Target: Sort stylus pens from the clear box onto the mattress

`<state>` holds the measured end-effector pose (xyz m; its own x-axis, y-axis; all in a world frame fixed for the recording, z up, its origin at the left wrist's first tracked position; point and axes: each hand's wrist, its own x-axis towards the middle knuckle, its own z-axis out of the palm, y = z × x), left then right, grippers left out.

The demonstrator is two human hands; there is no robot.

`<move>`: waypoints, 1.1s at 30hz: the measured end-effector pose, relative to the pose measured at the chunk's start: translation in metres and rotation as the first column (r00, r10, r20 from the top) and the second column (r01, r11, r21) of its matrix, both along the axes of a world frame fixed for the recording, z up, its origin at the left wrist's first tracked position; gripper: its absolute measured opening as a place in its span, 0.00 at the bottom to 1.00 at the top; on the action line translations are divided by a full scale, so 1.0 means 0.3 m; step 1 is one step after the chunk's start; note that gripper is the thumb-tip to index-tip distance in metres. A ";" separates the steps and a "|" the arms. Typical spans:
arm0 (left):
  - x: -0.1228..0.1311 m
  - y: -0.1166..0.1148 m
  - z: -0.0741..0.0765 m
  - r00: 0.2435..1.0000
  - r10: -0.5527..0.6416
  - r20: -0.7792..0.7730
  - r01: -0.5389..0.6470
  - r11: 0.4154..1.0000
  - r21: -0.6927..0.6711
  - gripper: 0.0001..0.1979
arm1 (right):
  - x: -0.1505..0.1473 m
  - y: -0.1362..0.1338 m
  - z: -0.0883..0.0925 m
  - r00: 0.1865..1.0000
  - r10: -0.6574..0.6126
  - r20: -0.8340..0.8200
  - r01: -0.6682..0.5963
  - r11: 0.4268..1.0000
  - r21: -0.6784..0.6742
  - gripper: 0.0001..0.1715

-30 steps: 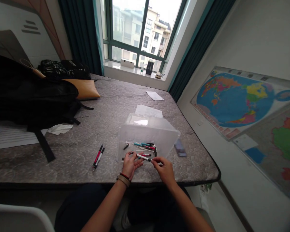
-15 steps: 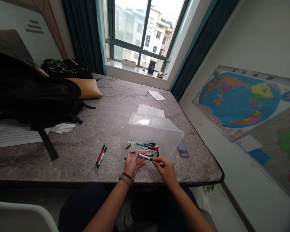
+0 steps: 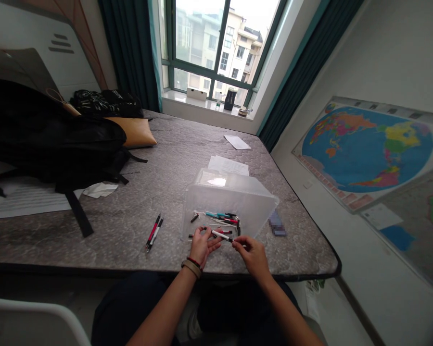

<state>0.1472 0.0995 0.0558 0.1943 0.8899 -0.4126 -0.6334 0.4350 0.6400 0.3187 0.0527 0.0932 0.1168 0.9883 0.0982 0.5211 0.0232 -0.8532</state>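
Between my two hands is a white pen [image 3: 222, 236] with dark ends, held at a slant in front of the clear plastic box. My left hand [image 3: 202, 246] grips its left end, palm turned partly up. At its right end, the thumb and fingers of my right hand [image 3: 251, 252] pinch the tip. The translucent box [image 3: 252, 204] lies on its side, its opening toward me. Inside it are several pens, among them a teal pen [image 3: 215, 215] and a red-and-black pen [image 3: 228, 220]. Left of my hands, a red pen [image 3: 153, 228] and a white-and-black pen [image 3: 156, 233] lie side by side.
Everything rests on a grey quilted mattress [image 3: 180, 158]. A black backpack [image 3: 57, 139] and a tan pouch [image 3: 139, 132] sit at the left. Paper sheets [image 3: 229, 165] lie behind the box, and a blurred bluish item [image 3: 277, 224] lies to its right.
The view has shifted slightly, so everything appears a little further right. Both hands keep the same hold on the white pen.
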 end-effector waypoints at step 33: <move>0.005 0.002 0.019 0.994 0.025 -0.105 -0.006 0.984 0.176 0.27 | -0.037 -0.017 -0.133 0.937 0.000 -0.350 -0.074 0.977 -0.200 0.26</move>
